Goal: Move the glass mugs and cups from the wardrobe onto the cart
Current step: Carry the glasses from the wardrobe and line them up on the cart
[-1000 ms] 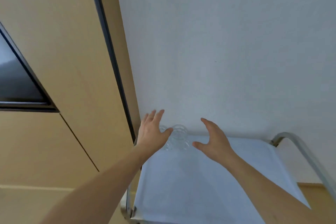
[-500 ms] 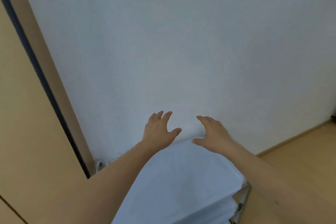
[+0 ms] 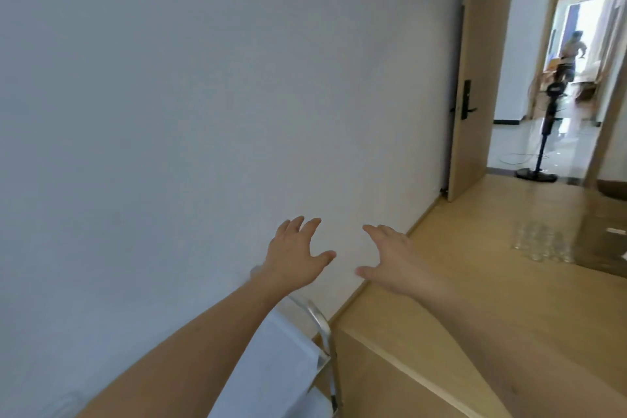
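Note:
My left hand [image 3: 295, 258] and my right hand [image 3: 390, 258] are both held out in front of the white wall, fingers spread, holding nothing. Below my left forearm is the cart [image 3: 320, 319], its top covered with a white cloth and its metal handle showing at the right end. No glass shows on the visible part of the cart. A cluster of several clear glass cups [image 3: 539, 241] stands on a wooden surface far to the right, well away from both hands. The wardrobe is out of view.
A light wooden ledge [image 3: 407, 343] runs along beside the cart on the right. An open wooden door [image 3: 470, 85] leads to a hallway where a black standing fan [image 3: 543, 132] stands. A person is far off beyond it.
The view has swung right: the wardrobe and the glasses on the cart have left the frame, and the door and floor have come in. Both hands stay open and empty.

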`<state>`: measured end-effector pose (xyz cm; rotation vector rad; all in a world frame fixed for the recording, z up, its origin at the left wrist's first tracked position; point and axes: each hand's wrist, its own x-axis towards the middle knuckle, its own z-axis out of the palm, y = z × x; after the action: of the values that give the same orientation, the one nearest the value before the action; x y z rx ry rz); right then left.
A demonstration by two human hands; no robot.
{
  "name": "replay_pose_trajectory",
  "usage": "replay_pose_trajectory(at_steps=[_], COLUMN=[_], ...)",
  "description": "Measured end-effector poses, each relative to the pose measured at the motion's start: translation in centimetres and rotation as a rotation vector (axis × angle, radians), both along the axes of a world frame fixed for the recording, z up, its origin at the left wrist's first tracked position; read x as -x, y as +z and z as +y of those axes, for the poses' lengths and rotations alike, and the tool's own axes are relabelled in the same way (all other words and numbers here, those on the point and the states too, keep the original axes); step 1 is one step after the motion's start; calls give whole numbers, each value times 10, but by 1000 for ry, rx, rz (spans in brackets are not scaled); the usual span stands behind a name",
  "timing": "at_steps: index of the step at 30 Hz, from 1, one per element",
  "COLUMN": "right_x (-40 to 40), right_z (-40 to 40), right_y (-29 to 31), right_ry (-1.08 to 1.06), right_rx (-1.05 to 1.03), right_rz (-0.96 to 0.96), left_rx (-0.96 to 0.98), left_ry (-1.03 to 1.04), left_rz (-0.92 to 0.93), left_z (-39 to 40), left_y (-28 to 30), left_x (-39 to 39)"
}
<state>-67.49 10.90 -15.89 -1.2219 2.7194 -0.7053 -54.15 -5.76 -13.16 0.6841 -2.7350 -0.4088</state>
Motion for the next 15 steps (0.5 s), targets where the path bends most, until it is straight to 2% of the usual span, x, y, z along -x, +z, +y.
replay_pose_trajectory(at_steps=[6,15], right_x=[99,219], right_z=[78,180], right_y=[-12,-26], right_ry=[-127,-336], right_rx=[61,-45], right_rz=[-58,-29], left_rx=[-13,-82], left_ry=[-129,-330], left_rz=[-23,-90], left_z=[60,149], left_y=[-9,-25], left_x=[123,275])
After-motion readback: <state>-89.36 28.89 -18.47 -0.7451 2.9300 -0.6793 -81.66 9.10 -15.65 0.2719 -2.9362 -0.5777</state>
